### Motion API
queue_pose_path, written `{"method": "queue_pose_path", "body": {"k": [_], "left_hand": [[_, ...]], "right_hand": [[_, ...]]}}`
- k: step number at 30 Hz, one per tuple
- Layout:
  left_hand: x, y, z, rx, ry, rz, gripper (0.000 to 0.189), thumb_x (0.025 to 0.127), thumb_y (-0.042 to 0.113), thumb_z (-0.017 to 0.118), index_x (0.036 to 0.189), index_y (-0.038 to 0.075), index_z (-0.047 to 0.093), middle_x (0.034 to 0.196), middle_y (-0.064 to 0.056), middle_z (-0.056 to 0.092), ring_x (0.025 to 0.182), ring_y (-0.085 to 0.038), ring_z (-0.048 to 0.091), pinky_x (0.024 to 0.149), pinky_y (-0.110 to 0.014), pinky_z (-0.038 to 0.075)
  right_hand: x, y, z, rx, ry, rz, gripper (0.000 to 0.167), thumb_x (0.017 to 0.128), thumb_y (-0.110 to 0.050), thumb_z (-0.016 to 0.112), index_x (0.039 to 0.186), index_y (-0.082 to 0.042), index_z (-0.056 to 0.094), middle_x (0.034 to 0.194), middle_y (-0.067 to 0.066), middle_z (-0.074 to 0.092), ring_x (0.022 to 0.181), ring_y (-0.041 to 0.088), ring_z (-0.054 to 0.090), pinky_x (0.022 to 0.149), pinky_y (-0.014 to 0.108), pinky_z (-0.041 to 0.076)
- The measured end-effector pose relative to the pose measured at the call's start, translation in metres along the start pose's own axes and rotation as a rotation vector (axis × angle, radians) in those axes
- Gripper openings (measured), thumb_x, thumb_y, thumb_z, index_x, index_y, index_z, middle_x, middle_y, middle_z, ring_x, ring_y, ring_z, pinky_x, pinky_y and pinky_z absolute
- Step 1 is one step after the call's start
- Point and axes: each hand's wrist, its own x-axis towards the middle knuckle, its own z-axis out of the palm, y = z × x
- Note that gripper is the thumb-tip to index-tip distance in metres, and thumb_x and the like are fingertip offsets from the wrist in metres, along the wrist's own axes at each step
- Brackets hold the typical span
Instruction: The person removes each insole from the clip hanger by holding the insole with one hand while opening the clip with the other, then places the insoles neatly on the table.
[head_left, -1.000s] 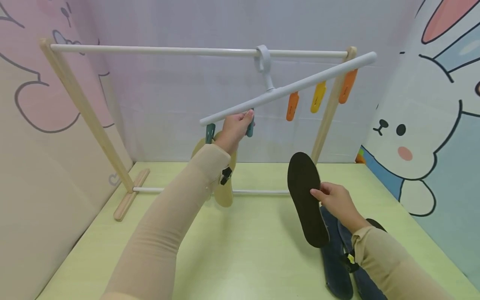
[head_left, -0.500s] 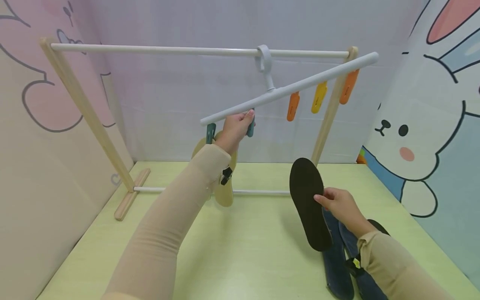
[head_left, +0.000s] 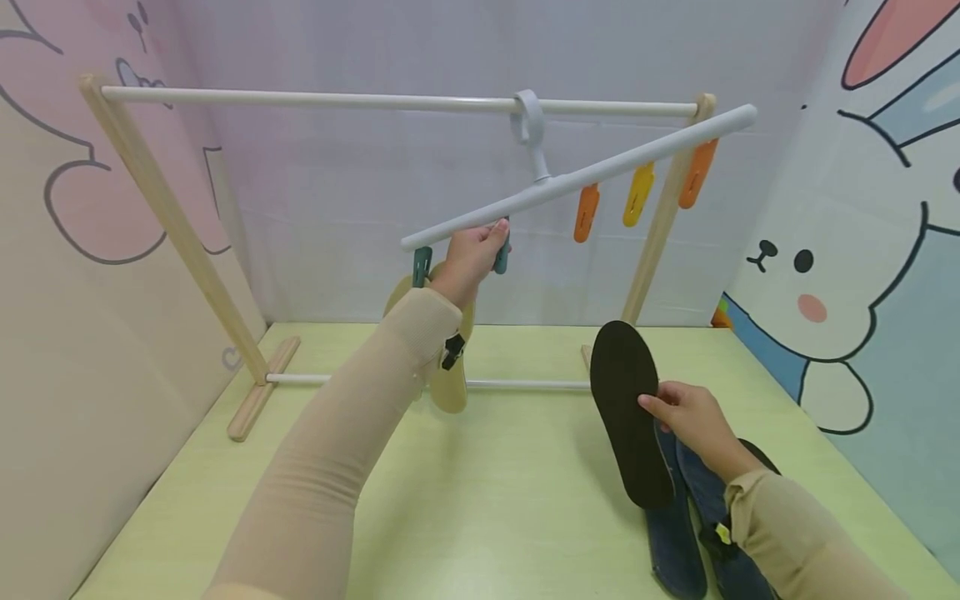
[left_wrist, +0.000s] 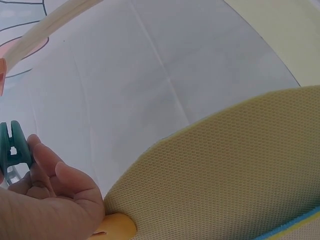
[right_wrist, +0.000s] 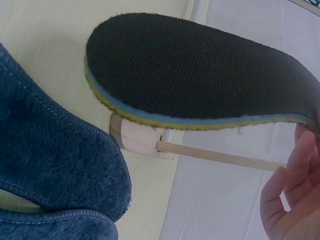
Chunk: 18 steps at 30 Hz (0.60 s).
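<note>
In the head view, my left hand (head_left: pixel 472 258) pinches a teal clip (head_left: pixel 501 254) under the tilted white hanger (head_left: pixel 585 177). A dark green clip (head_left: pixel 422 267) hangs at the hanger's low left end. Behind my left forearm hangs a beige insole (head_left: pixel 448 390), partly hidden; its mesh face fills much of the left wrist view. My right hand (head_left: pixel 693 421) pinches the edge of a black insole (head_left: pixel 630 417), held nearly upright off the table. The right wrist view shows this insole's blue and yellow edge layers.
The hanger hooks over a white rail (head_left: pixel 300 100) on a wooden-legged rack. Orange and yellow clips (head_left: pixel 637 196) hang on its raised right side. Dark blue fuzzy shoe-shaped pieces (head_left: pixel 675 542) lie on the table (head_left: pixel 480 517) at right, beside another black tip (head_left: pixel 759 454).
My right hand has moved slightly right and down with the black insole. The left hand and the hanger stay nearly in place.
</note>
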Motion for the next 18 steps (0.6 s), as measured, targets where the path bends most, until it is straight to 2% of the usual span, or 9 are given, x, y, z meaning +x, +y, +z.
{"method": "queue_pose_path", "body": {"k": [8, 18], "left_hand": [[0.0014, -0.0010, -0.0027, 0.002, -0.012, 0.001, 0.030, 0.100, 0.029, 0.052, 0.093, 0.002, 0.062, 0.081, -0.004, 0.055, 0.062, -0.010, 0.040, 0.066, -0.022, 0.034], [0.0036, -0.0007, -0.0009, -0.015, -0.007, -0.022, 0.031, 0.099, 0.030, 0.054, 0.082, 0.005, 0.060, 0.072, -0.001, 0.051, 0.062, -0.012, 0.040, 0.067, -0.024, 0.034]], "right_hand": [[0.0006, 0.0023, 0.0018, 0.011, -0.005, 0.024, 0.027, 0.095, -0.020, 0.063, 0.077, -0.001, 0.057, 0.058, 0.004, 0.048, 0.056, 0.020, 0.045, 0.056, 0.031, 0.036], [0.0000, 0.0057, -0.0010, -0.031, -0.039, 0.014, 0.029, 0.096, -0.021, 0.061, 0.074, -0.003, 0.055, 0.057, 0.000, 0.045, 0.057, 0.019, 0.045, 0.059, 0.034, 0.037]]}}
